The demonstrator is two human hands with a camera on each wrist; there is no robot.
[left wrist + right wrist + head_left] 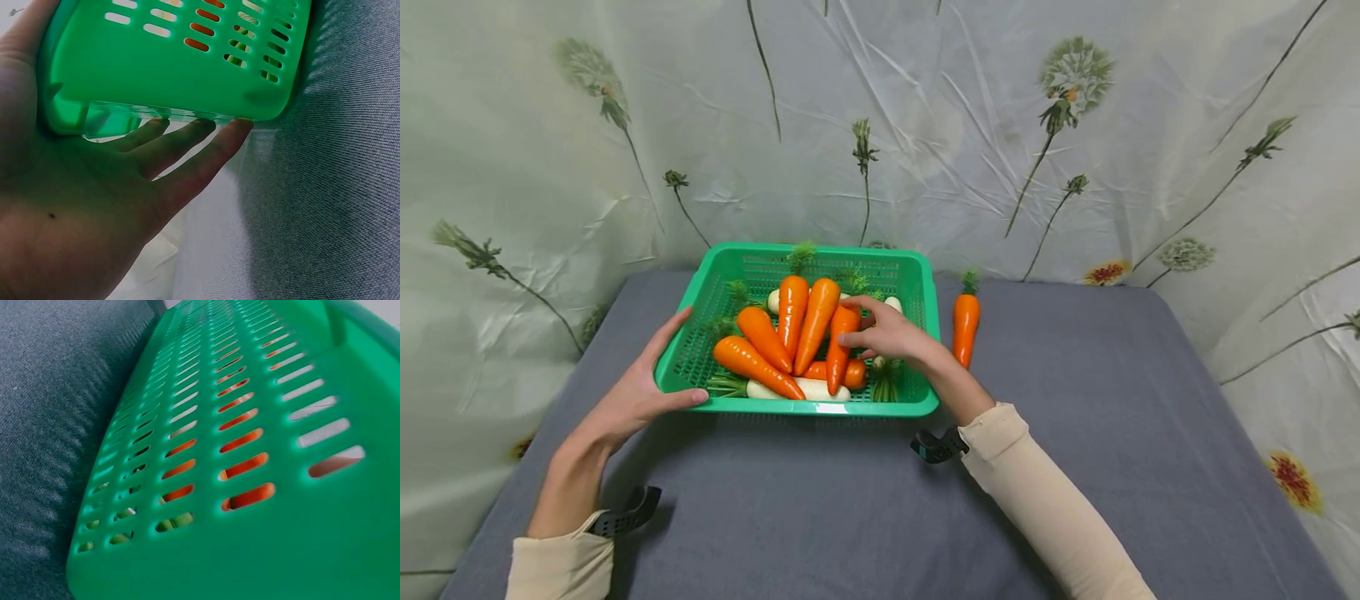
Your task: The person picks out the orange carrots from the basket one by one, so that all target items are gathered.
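Note:
A green plastic basket [808, 407] stands on the grey cloth, holding several orange carrots [820, 321] with feathery green tops and white radishes [797, 389]. My left hand [640, 392] grips the basket's near left corner, thumb over the rim. In the left wrist view, that hand's fingertips [234, 134] touch the outside of the basket wall [125, 69]. Inside the basket, my right hand [887, 329] pinches a carrot [838, 358] between thumb and fingers. The right wrist view shows only the slotted basket wall [281, 550], with orange behind it; that hand is hidden there.
One more carrot [966, 325] lies on the grey cloth [1075, 400] just right of the basket, its top pointing away. A pale curtain [925, 125] printed with dandelions hangs behind the table. A black strap [625, 512] is on the left wrist.

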